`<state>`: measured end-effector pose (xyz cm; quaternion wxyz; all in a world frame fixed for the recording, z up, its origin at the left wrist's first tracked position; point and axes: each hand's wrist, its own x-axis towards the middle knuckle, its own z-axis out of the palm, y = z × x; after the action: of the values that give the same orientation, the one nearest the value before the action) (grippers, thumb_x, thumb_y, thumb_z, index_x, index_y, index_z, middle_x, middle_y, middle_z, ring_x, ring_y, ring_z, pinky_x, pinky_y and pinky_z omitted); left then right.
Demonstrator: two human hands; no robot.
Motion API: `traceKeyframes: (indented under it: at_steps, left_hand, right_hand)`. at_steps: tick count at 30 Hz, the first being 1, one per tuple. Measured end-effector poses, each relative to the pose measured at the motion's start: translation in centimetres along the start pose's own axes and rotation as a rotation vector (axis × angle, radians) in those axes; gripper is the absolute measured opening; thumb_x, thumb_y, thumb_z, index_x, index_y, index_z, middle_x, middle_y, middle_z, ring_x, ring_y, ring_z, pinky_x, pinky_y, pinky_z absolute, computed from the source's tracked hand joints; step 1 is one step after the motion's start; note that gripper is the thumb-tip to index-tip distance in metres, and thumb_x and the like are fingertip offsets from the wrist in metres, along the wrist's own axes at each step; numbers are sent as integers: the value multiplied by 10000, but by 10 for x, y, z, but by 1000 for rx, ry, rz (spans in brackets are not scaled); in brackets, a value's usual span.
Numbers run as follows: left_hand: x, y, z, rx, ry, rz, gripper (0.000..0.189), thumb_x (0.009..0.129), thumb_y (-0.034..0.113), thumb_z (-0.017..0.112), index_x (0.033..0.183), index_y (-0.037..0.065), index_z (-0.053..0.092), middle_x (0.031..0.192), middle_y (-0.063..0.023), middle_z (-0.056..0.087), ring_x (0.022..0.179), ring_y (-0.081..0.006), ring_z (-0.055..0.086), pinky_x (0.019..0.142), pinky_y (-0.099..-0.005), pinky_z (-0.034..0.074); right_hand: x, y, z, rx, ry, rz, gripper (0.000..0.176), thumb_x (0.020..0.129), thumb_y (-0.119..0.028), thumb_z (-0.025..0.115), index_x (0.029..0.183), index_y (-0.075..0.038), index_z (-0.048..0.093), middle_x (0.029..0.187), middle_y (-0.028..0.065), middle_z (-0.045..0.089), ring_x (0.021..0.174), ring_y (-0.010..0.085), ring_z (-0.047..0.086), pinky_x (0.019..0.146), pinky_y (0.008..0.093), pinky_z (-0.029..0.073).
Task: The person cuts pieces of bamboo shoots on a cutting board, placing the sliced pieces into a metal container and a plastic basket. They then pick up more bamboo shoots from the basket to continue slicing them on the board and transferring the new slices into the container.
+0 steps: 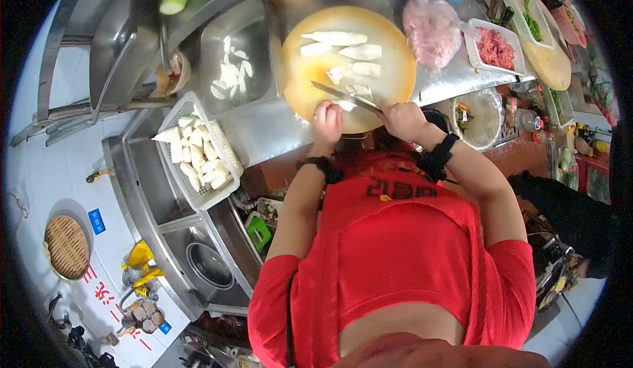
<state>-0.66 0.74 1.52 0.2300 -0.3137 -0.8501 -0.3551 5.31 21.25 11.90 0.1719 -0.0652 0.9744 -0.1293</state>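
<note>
Here, right hand (403, 120) grips steel knife (343, 95); left hand (328, 123) pins slice (347, 105).

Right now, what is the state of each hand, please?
Left hand: curled, holding down a white vegetable piece on the round cutting board.
Right hand: grip closed on the knife.

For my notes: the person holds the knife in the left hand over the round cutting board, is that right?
Not quite: in the head view the right hand holds the knife over the round cutting board; the left hand rests by the white pieces.
</note>
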Motion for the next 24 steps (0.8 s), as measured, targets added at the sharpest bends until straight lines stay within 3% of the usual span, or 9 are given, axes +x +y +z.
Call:
traceKeyframes:
  at_steps: [6, 20, 24]
  left_hand:
    - [-2, -4, 1, 20, -26, 18, 179, 771, 42, 631, 932, 48, 554, 975, -126, 520, 888, -306, 528, 771, -386, 441]
    - [1, -2, 2, 16, 2, 15, 165, 745, 19, 643, 880, 43, 550, 950, -123, 524, 853, -322, 532, 744, -396, 445]
    - [0, 1, 0, 31, -28, 3, 159, 754, 28, 637, 888, 31, 553, 957, -134, 523, 853, -327, 533, 752, -398, 446]
  right_hand:
    - [12, 1, 17, -40, 32, 8, 260, 884, -286, 450, 917, -50, 553, 719, 132, 646, 646, 283, 645, 557, 415, 504]
    - [7, -1, 5, -27, 42, -34, 252, 884, -281, 455, 866, -58, 572, 696, 118, 647, 604, 279, 638, 548, 397, 507]
    - [10, -11, 14, -16, 38, -15, 271, 880, -290, 458, 922, -44, 563, 724, 133, 648, 644, 294, 643, 571, 409, 511]
